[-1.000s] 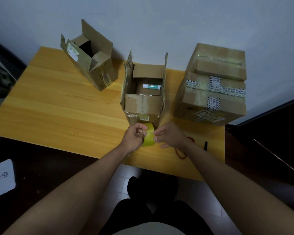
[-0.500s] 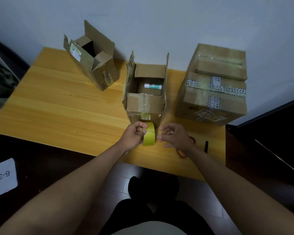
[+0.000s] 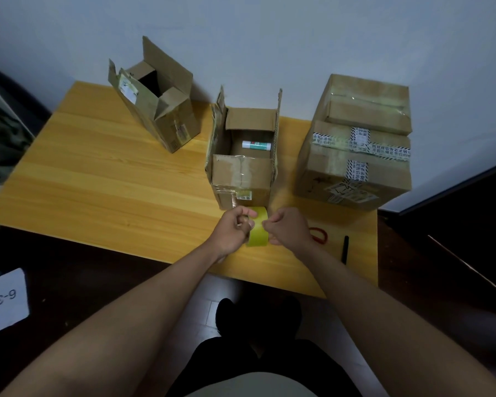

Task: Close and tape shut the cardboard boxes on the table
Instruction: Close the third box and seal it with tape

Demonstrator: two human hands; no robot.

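A yellow tape roll stands on edge near the table's front, just below the middle cardboard box. My left hand grips the roll from the left. My right hand pinches at the roll's right face with thumb and fingertips. The middle box is open, its flaps up, with a white and green tube inside. A second open box leans at the back left. Two closed, taped boxes are stacked at the right: a large one with a smaller one on top.
The wooden table stands against a white wall. A red rubber band and a black pen lie right of my right hand. A paper marked 6-3 lies on the dark floor at the left.
My right hand came off the roll half a second ago with fingers spread, and now pinches it again. The left hand has kept hold of the roll in place.
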